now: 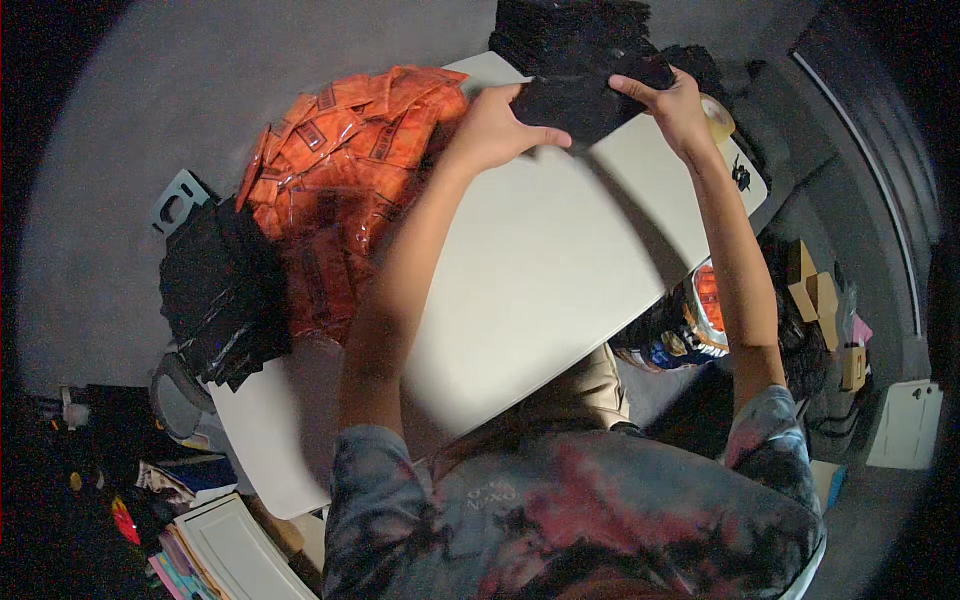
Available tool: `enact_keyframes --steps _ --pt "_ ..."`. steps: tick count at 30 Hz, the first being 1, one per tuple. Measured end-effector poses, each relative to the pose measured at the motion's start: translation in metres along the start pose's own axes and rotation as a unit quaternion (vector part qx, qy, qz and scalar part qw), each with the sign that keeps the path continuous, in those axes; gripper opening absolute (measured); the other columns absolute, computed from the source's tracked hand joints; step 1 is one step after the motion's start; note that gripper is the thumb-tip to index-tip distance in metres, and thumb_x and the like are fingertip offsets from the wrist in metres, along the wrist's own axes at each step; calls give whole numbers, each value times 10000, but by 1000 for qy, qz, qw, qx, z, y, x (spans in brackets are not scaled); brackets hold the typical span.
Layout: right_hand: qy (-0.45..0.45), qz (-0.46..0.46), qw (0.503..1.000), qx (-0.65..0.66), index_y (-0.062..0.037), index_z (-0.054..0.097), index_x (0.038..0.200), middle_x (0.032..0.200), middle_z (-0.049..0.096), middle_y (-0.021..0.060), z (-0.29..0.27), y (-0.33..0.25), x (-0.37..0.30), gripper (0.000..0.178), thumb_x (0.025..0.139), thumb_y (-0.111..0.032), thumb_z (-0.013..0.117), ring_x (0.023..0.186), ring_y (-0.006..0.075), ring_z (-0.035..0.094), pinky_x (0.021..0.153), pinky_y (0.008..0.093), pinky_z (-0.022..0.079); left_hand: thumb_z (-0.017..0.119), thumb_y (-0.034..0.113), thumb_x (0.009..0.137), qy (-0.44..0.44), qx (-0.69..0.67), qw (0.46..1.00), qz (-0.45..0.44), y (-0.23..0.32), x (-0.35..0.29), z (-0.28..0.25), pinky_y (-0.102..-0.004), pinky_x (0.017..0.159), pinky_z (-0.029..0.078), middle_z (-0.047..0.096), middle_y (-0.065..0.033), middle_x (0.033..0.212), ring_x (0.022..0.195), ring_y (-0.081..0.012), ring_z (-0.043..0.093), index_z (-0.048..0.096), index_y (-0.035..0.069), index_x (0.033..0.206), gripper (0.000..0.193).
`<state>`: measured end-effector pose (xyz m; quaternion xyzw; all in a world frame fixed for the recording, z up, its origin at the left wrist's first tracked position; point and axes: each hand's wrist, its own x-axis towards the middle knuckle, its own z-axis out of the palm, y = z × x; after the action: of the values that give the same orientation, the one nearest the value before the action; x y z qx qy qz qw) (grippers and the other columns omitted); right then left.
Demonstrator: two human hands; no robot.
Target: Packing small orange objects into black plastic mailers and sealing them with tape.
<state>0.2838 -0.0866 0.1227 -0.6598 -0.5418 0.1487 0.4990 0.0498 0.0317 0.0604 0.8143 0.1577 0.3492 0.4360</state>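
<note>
Both my arms reach out over the white table (540, 270) toward its far end. A flat black sheet-like piece (575, 108), which looks like thin plastic or fabric, is held between my hands. My left hand (500, 132) grips its left side, thumb lying along the near edge. At its right side, my right hand (668, 108) pinches it with the thumb on top. Right behind it rises a stack of similar black pieces (565, 30). To the left of my left forearm lies a big heap of orange printed packets (345, 150) in shiny clear wrapping.
A second black stack (222, 290) sits at the table's left end. On the right edge are a tape roll (717, 118) and a small black tangle (740, 173). Cardboard boxes (815, 295) stand at the right beyond the table. A white drawer-like unit (240, 550) is at lower left.
</note>
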Motion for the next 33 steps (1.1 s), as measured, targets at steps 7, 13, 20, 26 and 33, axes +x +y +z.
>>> enact_keyframes --steps 7,13,20,26,33 --pt "-58 107 938 325 -17 580 1400 986 728 14 35 58 -21 603 887 -179 852 820 98 672 800 296 596 915 273 815 85 -240 962 -100 -26 -2 19 -353 812 627 755 -100 1081 928 -171 731 721 -25 1140 482" --pt "-80 135 962 224 -67 734 1031 904 733 -16 38 54 -52 112 951 -132 777 742 60 655 687 207 558 777 202 955 -62 -302 940 -146 -26 -6 1 -372 921 615 723 -99 1186 1059 -192 707 667 -1 1270 391" --pt "-87 188 920 332 -40 663 1268 1035 741 18 35 68 -76 339 989 -217 740 856 76 700 708 228 578 762 147 960 -119 -270 945 -142 -15 -7 -3 -379 938 601 708 -87 1233 1085 -189 696 606 9 1349 442" --pt "-67 63 929 357 -51 680 1025 879 693 -7 28 75 -58 168 972 -190 759 807 62 659 805 272 591 767 10 905 -111 -206 972 -14 -16 -3 -3 -301 893 575 733 -68 1161 1054 -141 687 637 -26 1292 409" --pt "55 -18 954 294 -49 737 852 824 704 -18 33 34 -52 249 911 -266 842 725 43 596 658 229 451 781 7 888 -114 -139 982 -56 -18 -10 -27 -302 916 561 748 -103 1139 1012 -141 697 635 -44 1293 434"
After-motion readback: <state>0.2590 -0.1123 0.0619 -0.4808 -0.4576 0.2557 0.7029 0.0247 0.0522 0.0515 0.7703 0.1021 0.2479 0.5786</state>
